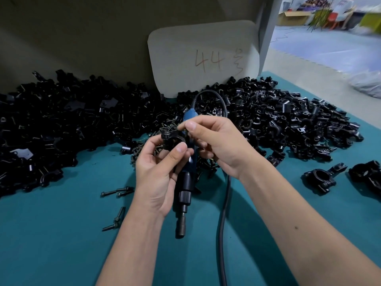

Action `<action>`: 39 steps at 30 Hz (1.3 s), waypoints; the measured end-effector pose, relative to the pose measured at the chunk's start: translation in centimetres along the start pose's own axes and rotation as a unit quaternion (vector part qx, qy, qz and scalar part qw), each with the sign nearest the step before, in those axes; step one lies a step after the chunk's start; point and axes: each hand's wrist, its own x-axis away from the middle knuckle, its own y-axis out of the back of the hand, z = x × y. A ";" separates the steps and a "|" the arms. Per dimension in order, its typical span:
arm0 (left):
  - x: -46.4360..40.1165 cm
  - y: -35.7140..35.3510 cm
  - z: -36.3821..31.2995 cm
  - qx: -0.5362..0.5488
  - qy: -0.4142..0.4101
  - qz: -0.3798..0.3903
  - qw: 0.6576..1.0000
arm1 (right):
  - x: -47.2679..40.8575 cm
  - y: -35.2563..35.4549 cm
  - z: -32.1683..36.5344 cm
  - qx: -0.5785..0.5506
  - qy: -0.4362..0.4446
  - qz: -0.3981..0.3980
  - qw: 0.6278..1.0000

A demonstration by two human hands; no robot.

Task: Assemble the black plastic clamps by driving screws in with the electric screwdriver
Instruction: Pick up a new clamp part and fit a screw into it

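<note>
Seating a screw in a clamp, before driving.
Left hand (158, 168) grips the clamp (172, 139) above the bench (61, 244); right hand (214, 141) pinches a screw at its top, the screwdriver (185, 182) tucked in its palm. Next, probably: turn the bit onto the screw.

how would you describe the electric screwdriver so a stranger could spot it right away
Start at the grey card marked 44 at the back of the teal table. Straight below it, between the two hands, lies the screwdriver. It alone has a blue body, a knurled black collar, a metal bit holder and a trailing cable.
</note>
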 end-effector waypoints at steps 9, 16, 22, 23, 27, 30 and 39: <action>0.3 0.0 0.0 0.013 0.009 0.003 1.000 | 0.0 -1.5 -0.8 -0.089 -0.006 -0.015 0.996; 0.1 0.1 -0.2 0.008 0.012 0.003 1.000 | 0.4 -1.8 -0.8 -0.097 -0.012 0.016 0.995; 0.2 -0.4 -0.1 0.012 0.007 0.008 1.000 | 0.3 -2.4 -1.1 -0.078 0.013 -0.050 0.996; 0.2 -0.4 -0.1 0.024 0.008 0.009 1.000 | 0.4 -2.4 -1.1 -0.085 0.017 -0.043 0.995; 0.2 -0.2 -0.6 0.024 0.009 0.001 1.000 | 0.6 -2.4 -0.6 -0.115 -0.005 0.016 0.993; 0.3 -0.2 -0.6 0.005 0.008 0.005 1.000 | 0.5 -2.5 -0.7 -0.093 -0.003 -0.023 0.995; 0.2 -0.2 -0.8 0.016 0.017 -0.001 1.000 | 0.6 -2.0 -0.7 -0.142 -0.005 0.018 0.990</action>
